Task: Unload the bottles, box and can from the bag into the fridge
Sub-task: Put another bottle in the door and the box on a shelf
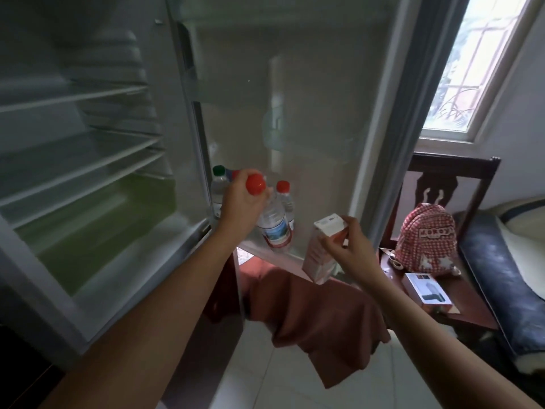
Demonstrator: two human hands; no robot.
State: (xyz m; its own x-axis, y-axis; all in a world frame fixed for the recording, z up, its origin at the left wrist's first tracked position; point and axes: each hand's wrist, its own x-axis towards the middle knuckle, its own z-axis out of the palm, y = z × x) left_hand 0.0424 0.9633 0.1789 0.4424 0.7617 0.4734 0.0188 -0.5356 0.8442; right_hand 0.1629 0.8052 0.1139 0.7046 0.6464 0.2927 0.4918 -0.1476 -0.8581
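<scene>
The left hand has its fingers wrapped round the neck of a red-capped water bottle, just under the cap, and holds it tilted over the bottom door shelf of the open fridge: the cap leans toward the person and the base points down and away into the shelf. Two more bottles stand there, a red-capped one just behind and touching or nearly touching the held one, and a green-capped one to the left, partly hidden by the hand. The right hand pinches the top edge of a small carton box between thumb and fingers; the box hangs nearly upright, long axis vertical, in front of and to the right of the shelf and outside it. The left hand is plainly the nearer to the shelf, so the bottle looks likely to be stood up first, beside its neighbours. The red checked backpack sits on a wooden chair at the right, well apart.
</scene>
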